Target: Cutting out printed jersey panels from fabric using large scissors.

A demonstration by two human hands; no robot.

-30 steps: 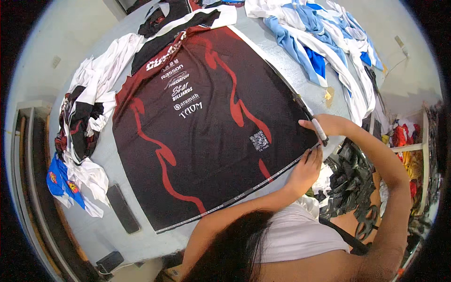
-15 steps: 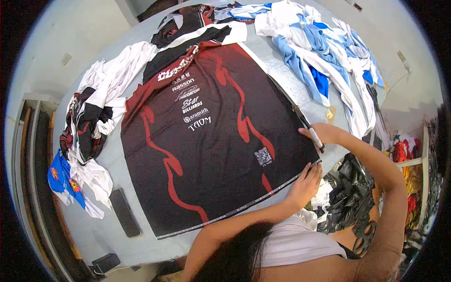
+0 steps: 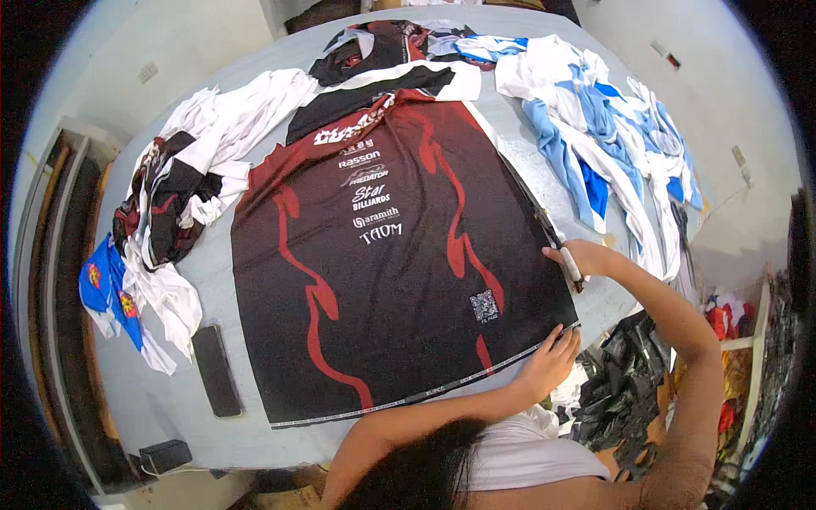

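Observation:
A black and dark red printed fabric panel [image 3: 408, 297] is spread out before me, with wavy red stripes and white print. My left hand [image 3: 551, 361] lies flat near its lower right corner, fingers stretched over the pale-edged hem. At the panel's right edge, my right hand [image 3: 588, 259] closes round a long, slim tool [image 3: 570, 265], dark with a pale grip section. This tool lies along the cloth edge, pointing away from me; its exact kind is unclear. My right thumb rests over the panel's edge, while the other fingers are partly hidden.
White and blue garments [image 3: 586, 127] are heaped at the far right of the table [image 3: 246, 306]. White cloth [image 3: 229, 110] and a dark red-black pile [image 3: 174, 204] lie left. A black phone [image 3: 218, 371] rests near the left edge. Black scraps [image 3: 625, 374] fill the space below right.
The view has shifted, so the table and cloth appear slightly lower and farther right. Both hands keep about the same places on the panel, and the tool stays along its right edge.

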